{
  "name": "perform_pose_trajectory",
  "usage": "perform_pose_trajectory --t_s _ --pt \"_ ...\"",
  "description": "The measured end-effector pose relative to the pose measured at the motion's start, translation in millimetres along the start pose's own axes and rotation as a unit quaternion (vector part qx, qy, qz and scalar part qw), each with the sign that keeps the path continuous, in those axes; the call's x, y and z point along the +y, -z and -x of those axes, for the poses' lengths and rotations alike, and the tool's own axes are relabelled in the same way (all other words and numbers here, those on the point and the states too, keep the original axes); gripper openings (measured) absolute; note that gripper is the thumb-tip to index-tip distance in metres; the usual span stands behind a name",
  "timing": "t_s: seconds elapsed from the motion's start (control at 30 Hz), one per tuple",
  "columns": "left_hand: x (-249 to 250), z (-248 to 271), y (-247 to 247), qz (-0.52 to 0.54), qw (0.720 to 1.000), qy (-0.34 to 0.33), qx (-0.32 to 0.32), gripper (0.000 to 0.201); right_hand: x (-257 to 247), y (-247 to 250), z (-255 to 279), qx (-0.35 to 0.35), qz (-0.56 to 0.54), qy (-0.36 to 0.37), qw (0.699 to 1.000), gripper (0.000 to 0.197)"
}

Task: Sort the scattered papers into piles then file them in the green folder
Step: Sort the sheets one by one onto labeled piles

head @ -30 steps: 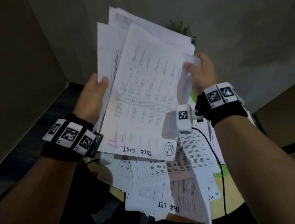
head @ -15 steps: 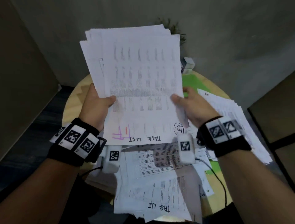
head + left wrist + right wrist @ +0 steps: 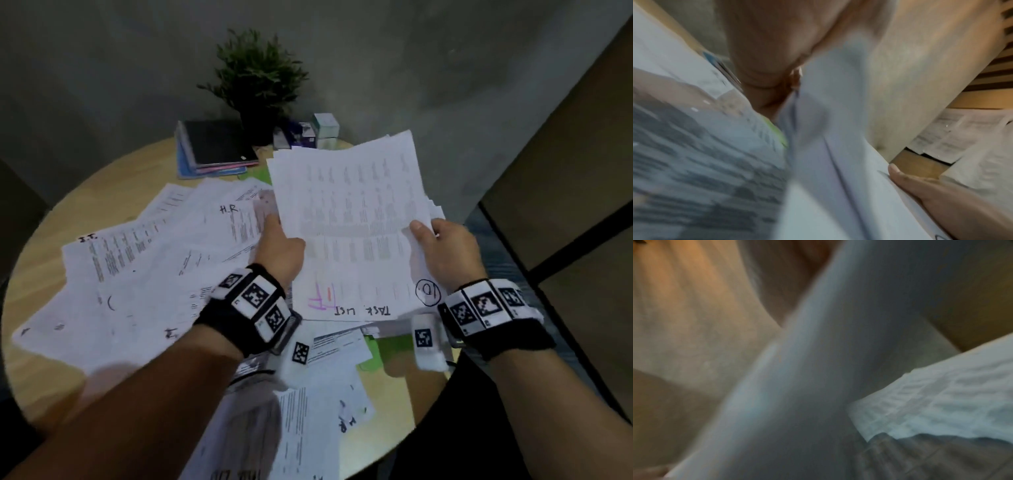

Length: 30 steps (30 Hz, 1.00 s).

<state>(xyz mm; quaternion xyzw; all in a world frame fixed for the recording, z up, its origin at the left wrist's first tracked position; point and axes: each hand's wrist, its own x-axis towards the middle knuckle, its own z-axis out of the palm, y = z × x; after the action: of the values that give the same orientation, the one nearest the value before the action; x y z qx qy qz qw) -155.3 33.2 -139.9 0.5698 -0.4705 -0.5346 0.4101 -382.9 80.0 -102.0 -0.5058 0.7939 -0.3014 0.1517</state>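
The thick bundle of white printed papers (image 3: 349, 226) has dropped lower, over the round wooden table (image 3: 102, 192). Left hand (image 3: 281, 250) and right hand (image 3: 445, 250) pinch its sides. Probably floppy and slippery; hold both edges.

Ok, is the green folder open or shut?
Cannot tell. The green folder lies on the table under loose papers; only green slivers show. Both hands hold a stack above it.
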Motion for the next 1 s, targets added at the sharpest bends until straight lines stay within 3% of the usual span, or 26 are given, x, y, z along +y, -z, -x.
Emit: perform_pose_trajectory --t_s 0.17,0.23,0.37,0.47,0.6,0.7,0.8,0.87,1.0 --pt "7 -9 -87 -0.058 0.998 0.021 0.003 0.051 47 27 -34 0.01 0.058 -0.061 0.996 0.049" --pt "2 -13 -105 -0.093 0.995 0.032 -0.007 0.058 65 26 -44 -0.016 0.082 -0.075 0.994 0.046" --pt "-20 -22 -117 -0.188 0.981 0.053 -0.014 0.09 95 13 -54 -0.069 0.134 -0.125 0.981 0.048" --pt "-20 -25 -116 -0.191 0.98 0.052 0.006 0.091 103 11 -60 -0.083 0.134 -0.135 0.978 0.057" --pt "-12 -23 -121 -0.062 0.993 0.082 -0.065 0.092 102 6 -62 -0.161 0.118 -0.115 0.973 0.044" --pt "-14 -27 -124 -0.068 0.987 0.113 -0.089 0.096 104 6 -61 -0.163 0.122 -0.109 0.973 0.026" --pt "-11 -29 -121 -0.113 0.982 0.122 -0.089 0.103 104 10 -55 -0.15 0.129 -0.106 0.975 0.05" --pt "-6 -25 -120 -0.172 0.978 0.088 -0.079 0.087 100 11 -49 -0.16 0.141 -0.097 0.972 0.06" --pt "9 -21 -100 -0.146 0.985 0.057 -0.066 0.081 85 16 -47 -0.095 0.122 -0.1 0.983 0.05"
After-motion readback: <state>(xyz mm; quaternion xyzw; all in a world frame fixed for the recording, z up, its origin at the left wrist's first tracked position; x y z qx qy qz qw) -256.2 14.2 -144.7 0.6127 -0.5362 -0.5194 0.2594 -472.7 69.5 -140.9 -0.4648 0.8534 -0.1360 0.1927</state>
